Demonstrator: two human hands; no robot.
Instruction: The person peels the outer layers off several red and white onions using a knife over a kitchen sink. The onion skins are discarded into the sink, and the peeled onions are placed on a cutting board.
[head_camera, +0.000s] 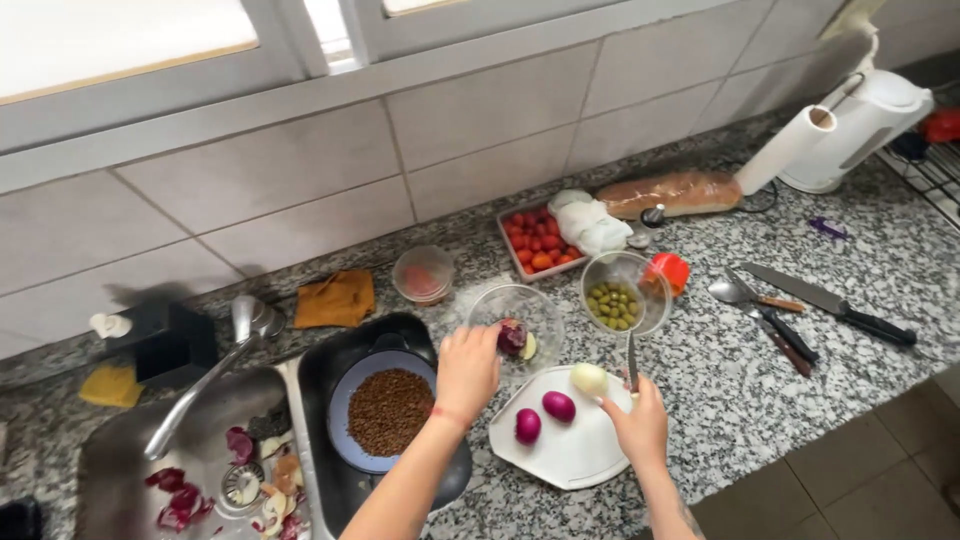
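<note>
With the left hand (467, 368) gripping the glass bowl (516, 322) rim and the right hand (638, 425) clamped on a knife (632, 362) beside the white onion (589, 379) on the cutting board (565, 450) near the tabletop's front edge, the round onion may roll under the blade.

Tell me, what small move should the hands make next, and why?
Probably draw the left hand back from the glass bowl to steady the pale peeled onion on the white cutting board: the right hand already holds a knife upright beside it.

A home kitchen: granite counter (880, 270), steel sink (130, 450), tiled wall (300, 170).
</note>
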